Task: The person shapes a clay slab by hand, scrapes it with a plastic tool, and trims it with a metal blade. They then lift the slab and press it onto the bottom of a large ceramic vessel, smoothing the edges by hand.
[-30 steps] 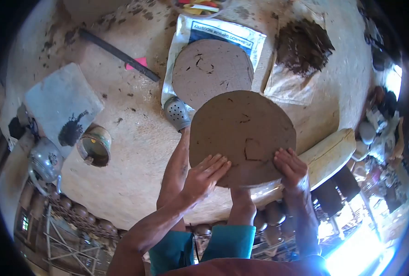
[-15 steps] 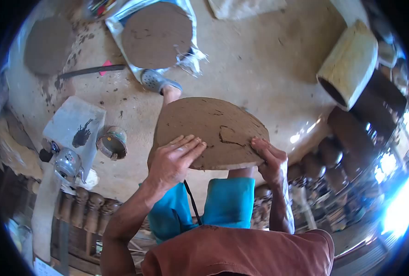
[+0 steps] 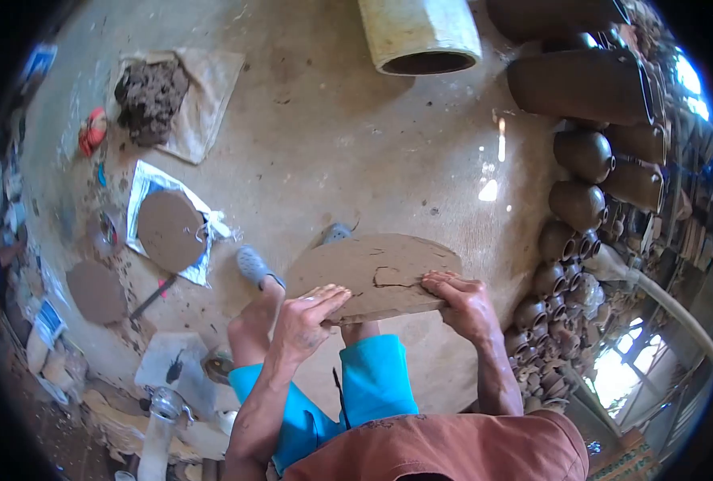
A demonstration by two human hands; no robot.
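Above the dirt floor (image 3: pixel 356 160), both hands, left hand (image 3: pixel 307 317) and right hand (image 3: pixel 462 301), grip the flat clay disc (image 3: pixel 372 268), which has turned away from the other disc (image 3: pixel 169 230) toward the pots (image 3: pixel 577 204).

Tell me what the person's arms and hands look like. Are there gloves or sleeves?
No gloves: the left hand and the right hand are bare, with nothing worn on the wrists that I can see. Both arms are bare up to short sleeves of a rust-brown shirt. The fingers look dusty with clay.
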